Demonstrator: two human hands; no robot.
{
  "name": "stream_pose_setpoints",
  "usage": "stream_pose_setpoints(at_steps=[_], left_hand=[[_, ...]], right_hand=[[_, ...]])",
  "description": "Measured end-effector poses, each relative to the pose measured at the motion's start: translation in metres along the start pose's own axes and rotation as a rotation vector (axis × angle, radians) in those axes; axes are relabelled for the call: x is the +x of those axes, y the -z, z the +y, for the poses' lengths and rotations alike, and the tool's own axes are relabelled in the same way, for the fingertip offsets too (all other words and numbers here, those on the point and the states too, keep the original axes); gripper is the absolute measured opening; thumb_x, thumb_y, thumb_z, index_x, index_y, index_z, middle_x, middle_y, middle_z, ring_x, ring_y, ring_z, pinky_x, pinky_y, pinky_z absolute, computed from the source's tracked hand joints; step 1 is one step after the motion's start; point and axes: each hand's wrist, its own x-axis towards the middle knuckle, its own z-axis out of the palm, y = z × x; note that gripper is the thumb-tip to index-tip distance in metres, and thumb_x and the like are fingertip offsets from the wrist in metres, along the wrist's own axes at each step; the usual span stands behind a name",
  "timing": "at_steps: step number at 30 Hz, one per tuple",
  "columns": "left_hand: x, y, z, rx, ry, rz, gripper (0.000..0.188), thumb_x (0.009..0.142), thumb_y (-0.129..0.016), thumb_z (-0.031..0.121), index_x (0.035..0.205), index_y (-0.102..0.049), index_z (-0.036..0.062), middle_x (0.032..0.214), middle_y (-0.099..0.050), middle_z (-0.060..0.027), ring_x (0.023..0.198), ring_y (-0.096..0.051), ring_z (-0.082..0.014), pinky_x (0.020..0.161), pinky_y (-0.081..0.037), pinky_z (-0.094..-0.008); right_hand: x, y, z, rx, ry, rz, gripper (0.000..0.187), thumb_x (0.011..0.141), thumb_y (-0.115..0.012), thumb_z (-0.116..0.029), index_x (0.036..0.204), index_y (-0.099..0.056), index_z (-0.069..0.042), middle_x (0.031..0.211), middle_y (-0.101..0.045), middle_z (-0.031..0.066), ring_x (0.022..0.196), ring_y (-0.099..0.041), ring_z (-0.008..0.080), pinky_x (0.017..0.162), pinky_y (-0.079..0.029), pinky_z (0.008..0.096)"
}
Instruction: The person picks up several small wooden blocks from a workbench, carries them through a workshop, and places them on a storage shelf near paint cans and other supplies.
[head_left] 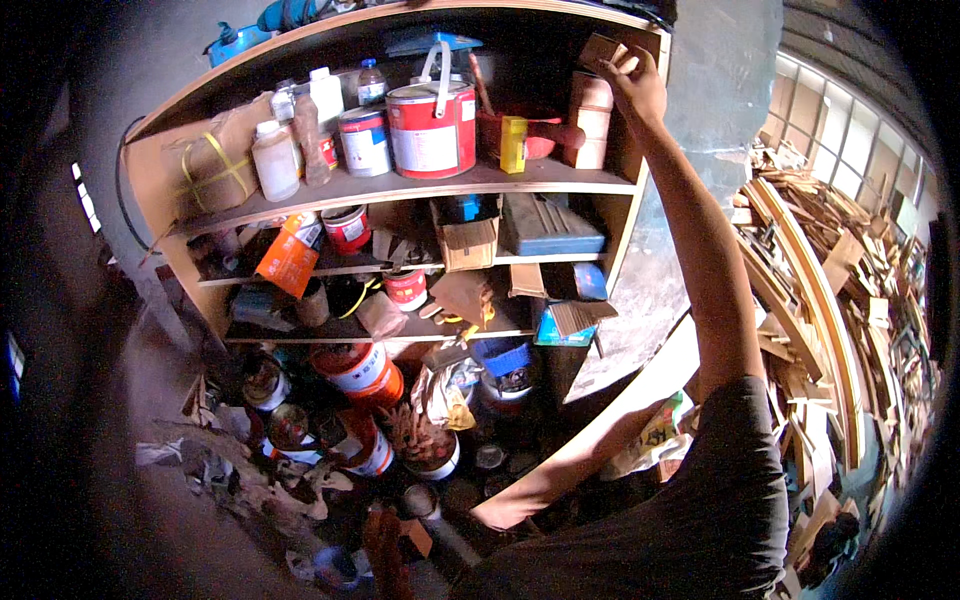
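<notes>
My right hand [640,85] is raised to the upper right corner of a wooden shelf unit [400,190]. Its fingers are closed on a small brown block-like box [603,50], tilted above a stack of pale brown pieces [590,115]. Whether the box touches the stack, I cannot tell. Lower down, a strongly lit limb, apparently my left forearm [570,470], slants across the lower middle. My left hand cannot be made out. Left of the stack, on the same shelf, are a yellow box [513,145], a red bowl [540,145] and a red-and-white paint bucket [432,130].
Several plastic bottles [275,160] and a strapped carton [212,170] fill the top shelf's left side. A blue flat case [555,228] lies one level down. Paint buckets [360,372] and rags crowd the floor. Scrap wood [810,300] is heaped at the right.
</notes>
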Motion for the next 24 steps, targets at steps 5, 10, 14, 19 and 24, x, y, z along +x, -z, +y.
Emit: stream_pose_setpoints(at_steps=[5, 10, 14, 19, 24], left_hand=[[0.004, 0.005, -0.02, -0.062, 0.092, 0.101, 0.051, 0.098, -0.067, 0.036, 0.136, -0.061, 0.0023, 0.136, -0.058, -0.0143, 0.116, -0.061, -0.0253, 0.098, -0.052, -0.0396], [0.01, -0.003, -0.025, -0.066, 0.139, 0.109, 0.05, 0.099, -0.066, 0.037, 0.135, -0.061, 0.003, 0.134, -0.059, -0.0137, 0.114, -0.062, -0.0251, 0.098, -0.052, -0.0396], [0.014, -0.01, -0.026, -0.065, 0.15, 0.109, 0.049, 0.1, -0.065, 0.038, 0.134, -0.061, 0.0036, 0.132, -0.06, -0.0133, 0.113, -0.062, -0.025, 0.097, -0.052, -0.0395], [0.02, -0.019, -0.022, -0.073, 0.153, 0.096, 0.048, 0.1, -0.063, 0.039, 0.133, -0.062, 0.0043, 0.129, -0.061, -0.0127, 0.112, -0.063, -0.0248, 0.097, -0.053, -0.0395], [0.022, -0.026, -0.02, -0.079, 0.152, 0.087, 0.046, 0.101, -0.062, 0.039, 0.132, -0.062, 0.005, 0.127, -0.062, -0.0121, 0.11, -0.064, -0.0245, 0.097, -0.053, -0.0394]], right_hand=[[0.027, -0.027, 0.008, -0.262, 0.03, 0.001, 0.071, 0.083, -0.078, -0.052, 0.139, -0.057, -0.015, 0.113, -0.073, 0.0205, 0.107, -0.069, 0.0414, 0.09, -0.055, 0.0498], [0.039, -0.038, 0.024, -0.35, 0.115, -0.04, 0.078, 0.079, -0.077, -0.059, 0.14, -0.055, -0.017, 0.108, -0.071, 0.023, 0.103, -0.07, 0.0419, 0.086, -0.058, 0.0515], [0.03, -0.044, 0.017, -0.436, 0.119, -0.03, 0.077, 0.077, -0.078, -0.061, 0.139, -0.056, -0.021, 0.107, -0.071, 0.0226, 0.101, -0.071, 0.042, 0.084, -0.059, 0.053], [0.036, -0.04, 0.017, -0.399, 0.091, -0.054, 0.075, 0.075, -0.08, -0.06, 0.137, -0.058, -0.023, 0.107, -0.071, 0.0233, 0.101, -0.071, 0.0422, 0.083, -0.059, 0.0531], [0.046, -0.043, 0.018, -0.377, 0.077, -0.099, 0.072, 0.073, -0.083, -0.057, 0.131, -0.058, -0.023, 0.104, -0.072, 0.0229, 0.099, -0.071, 0.043, 0.083, -0.06, 0.0529]])
